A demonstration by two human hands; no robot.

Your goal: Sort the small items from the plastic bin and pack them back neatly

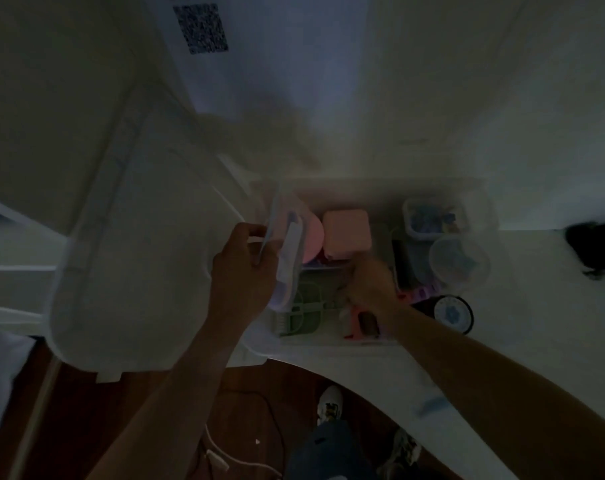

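Head view, dim and soft. Clear plastic bin [481, 188] on a white tabletop [502, 98], long axis running left to right across the frame. Left hand [244, 271] at the bin's left end, fingers curled in a grip round the edge of a flat clear case [289, 258] stood on edge, its long axis pointing away from the body and slightly tilted. Right hand [370, 282] down inside the bin, just right of that grip, fingers bent among the items; whether this grip holds anything cannot be told.

Beyond the left grip and touching the case: one pink round piece [313, 242]. Beside it, one pink square box [346, 235]. Under and between the two grips: one green frame [304, 303]. At the far right end: two clear lidded tubs, one squarish [432, 218], one round [458, 259], both with blue contents. Nearest the right forearm: one dark tape roll [450, 313] and one red-and-dark item [361, 323], too blurred to name.

One large translucent lid [131, 254] left of the left grip, long axis running away from the body.
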